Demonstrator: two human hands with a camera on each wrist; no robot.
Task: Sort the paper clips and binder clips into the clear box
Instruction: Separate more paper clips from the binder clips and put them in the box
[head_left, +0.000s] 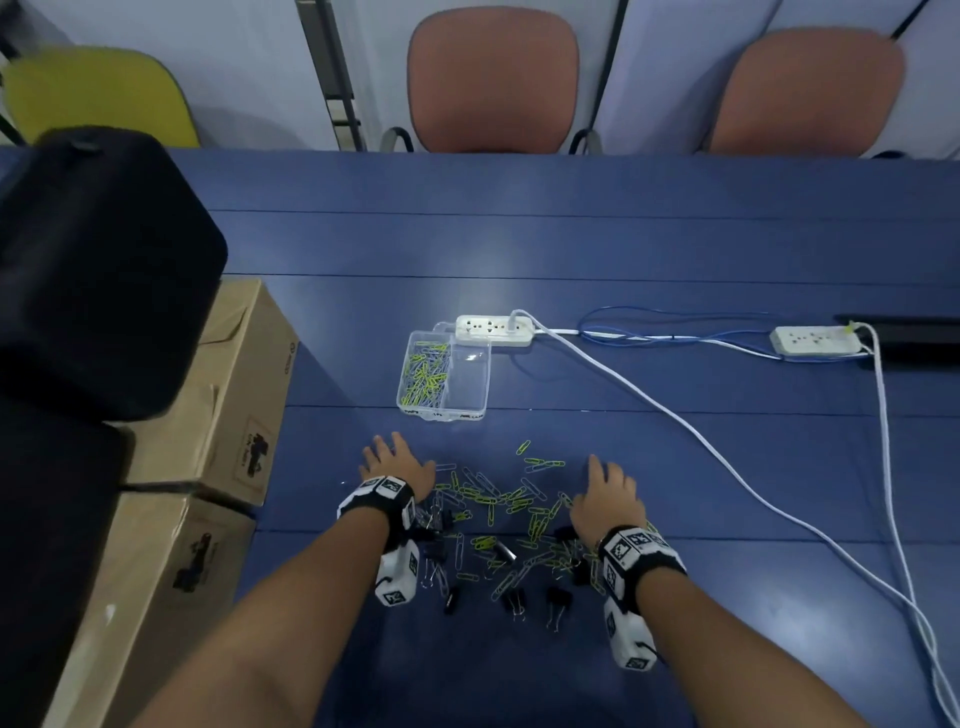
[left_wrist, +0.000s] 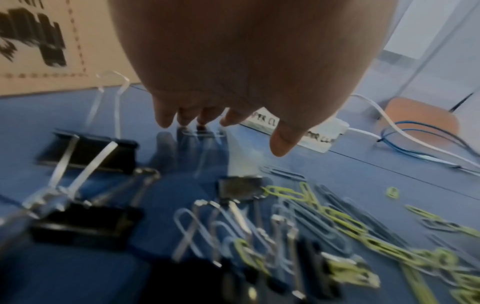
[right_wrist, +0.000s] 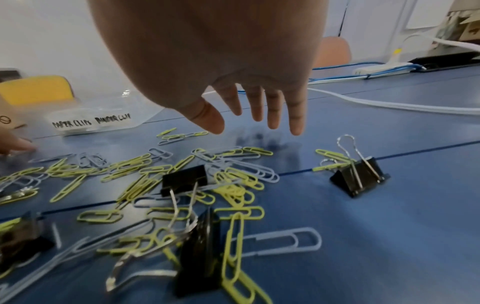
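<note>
A heap of yellow-green and grey-blue paper clips (head_left: 511, 501) (right_wrist: 145, 174) lies on the blue table, mixed with black binder clips (head_left: 511, 600) (right_wrist: 359, 178) (left_wrist: 85, 152). Beyond it stands the clear two-part box (head_left: 470, 413); its left half holds paper clips, its right half looks empty. My left hand (head_left: 397, 467) (left_wrist: 223, 121) hovers flat at the heap's left edge, fingers straight, holding nothing. My right hand (head_left: 605, 496) (right_wrist: 259, 115) hovers flat at the heap's right edge, fingers spread, empty. The box's labels (right_wrist: 91, 122) read paper clips and binder clips.
Two cardboard boxes (head_left: 228, 410) and a black case (head_left: 98, 270) stand at the left. White power strips (head_left: 493, 330) (head_left: 815, 340) with cables (head_left: 675, 421) lie behind and right of the box. Chairs (head_left: 493, 78) stand past the far edge.
</note>
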